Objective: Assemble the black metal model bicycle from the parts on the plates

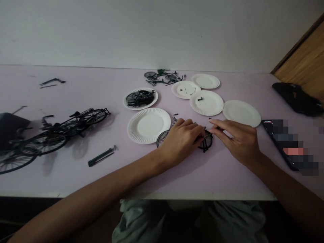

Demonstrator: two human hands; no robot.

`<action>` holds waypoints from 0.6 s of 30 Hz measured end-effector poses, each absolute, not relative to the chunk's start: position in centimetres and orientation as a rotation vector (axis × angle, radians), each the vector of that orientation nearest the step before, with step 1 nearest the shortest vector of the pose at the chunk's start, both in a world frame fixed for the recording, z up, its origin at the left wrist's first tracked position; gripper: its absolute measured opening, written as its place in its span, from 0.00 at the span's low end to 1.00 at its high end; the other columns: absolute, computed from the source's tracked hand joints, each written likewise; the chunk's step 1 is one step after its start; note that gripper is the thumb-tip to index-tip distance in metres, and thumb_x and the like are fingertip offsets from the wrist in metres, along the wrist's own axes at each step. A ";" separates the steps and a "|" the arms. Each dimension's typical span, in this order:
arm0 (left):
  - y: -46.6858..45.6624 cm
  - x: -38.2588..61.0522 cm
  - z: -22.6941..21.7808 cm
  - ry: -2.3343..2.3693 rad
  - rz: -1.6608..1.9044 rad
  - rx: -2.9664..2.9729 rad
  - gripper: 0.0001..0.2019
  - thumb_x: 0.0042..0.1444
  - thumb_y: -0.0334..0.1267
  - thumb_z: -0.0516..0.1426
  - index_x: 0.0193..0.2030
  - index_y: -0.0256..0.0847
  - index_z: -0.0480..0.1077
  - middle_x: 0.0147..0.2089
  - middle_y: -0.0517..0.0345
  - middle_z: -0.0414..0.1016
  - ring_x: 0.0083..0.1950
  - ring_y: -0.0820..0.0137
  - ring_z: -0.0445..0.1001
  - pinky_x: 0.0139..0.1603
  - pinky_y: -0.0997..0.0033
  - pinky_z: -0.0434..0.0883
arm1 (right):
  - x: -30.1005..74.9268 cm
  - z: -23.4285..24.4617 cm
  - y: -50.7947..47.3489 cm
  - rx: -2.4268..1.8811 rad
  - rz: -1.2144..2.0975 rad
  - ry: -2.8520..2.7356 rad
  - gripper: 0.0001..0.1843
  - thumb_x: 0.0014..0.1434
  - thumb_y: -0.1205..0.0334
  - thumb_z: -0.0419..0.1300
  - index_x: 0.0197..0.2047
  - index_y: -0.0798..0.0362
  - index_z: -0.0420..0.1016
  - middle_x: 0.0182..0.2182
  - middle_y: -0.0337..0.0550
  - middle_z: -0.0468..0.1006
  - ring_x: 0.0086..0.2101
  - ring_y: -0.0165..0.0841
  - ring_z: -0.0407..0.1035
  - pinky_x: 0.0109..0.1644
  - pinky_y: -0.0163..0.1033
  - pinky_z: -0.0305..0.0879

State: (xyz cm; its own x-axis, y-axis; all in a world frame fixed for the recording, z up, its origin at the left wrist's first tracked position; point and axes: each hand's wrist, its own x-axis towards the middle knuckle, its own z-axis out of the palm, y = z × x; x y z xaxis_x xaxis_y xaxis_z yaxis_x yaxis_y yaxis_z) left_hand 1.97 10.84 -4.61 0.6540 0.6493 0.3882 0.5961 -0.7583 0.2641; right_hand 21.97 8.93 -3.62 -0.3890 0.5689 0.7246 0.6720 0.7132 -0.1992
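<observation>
A small black model bicycle [208,141] lies on the table in front of me, largely covered by my left hand. My left hand [183,140] is closed around its middle, with one wheel showing to the left of the hand and the other to the right. My right hand [236,138] is just to the right of the rear part, thumb and forefinger pinched together at its edge. What sits between those fingertips is too small to make out. Just behind the bicycle is a fluted white paper plate [149,125].
Finished-looking model bicycles [73,128] stand at left, near a green tool-like piece [102,157]. Behind are a plate [125,105] of black parts, loose bicycle parts [164,77], and plates [212,108] with tiny pieces. A phone [278,145] and a dark pouch [296,98] lie right.
</observation>
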 end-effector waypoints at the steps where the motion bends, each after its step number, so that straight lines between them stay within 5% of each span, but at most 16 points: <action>1: 10.9 2.0 -4.6 1.039 0.718 2.752 0.03 0.64 0.32 0.56 0.38 0.39 0.71 0.35 0.60 0.77 0.38 0.67 0.69 0.43 0.66 0.60 | 22.0 -3.7 9.0 -0.945 -0.151 -2.088 0.15 0.62 0.68 0.65 0.52 0.48 0.76 0.36 0.41 0.85 0.32 0.34 0.80 0.37 0.39 0.77; 18: 10.9 2.0 -4.7 1.052 0.709 2.766 0.04 0.63 0.33 0.57 0.37 0.39 0.71 0.34 0.58 0.77 0.39 0.67 0.71 0.43 0.65 0.61 | 21.7 -3.5 8.6 -0.941 -0.139 -2.101 0.16 0.63 0.67 0.63 0.54 0.49 0.76 0.36 0.42 0.85 0.32 0.34 0.79 0.39 0.39 0.78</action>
State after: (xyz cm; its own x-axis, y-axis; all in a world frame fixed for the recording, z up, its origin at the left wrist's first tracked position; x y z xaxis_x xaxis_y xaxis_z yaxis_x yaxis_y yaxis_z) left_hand 1.96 10.87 -4.70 0.6532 0.6500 0.3884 0.6040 -0.7566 0.2504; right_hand 21.72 8.59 -3.47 -0.3931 0.5762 0.7165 0.6657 0.7159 -0.2105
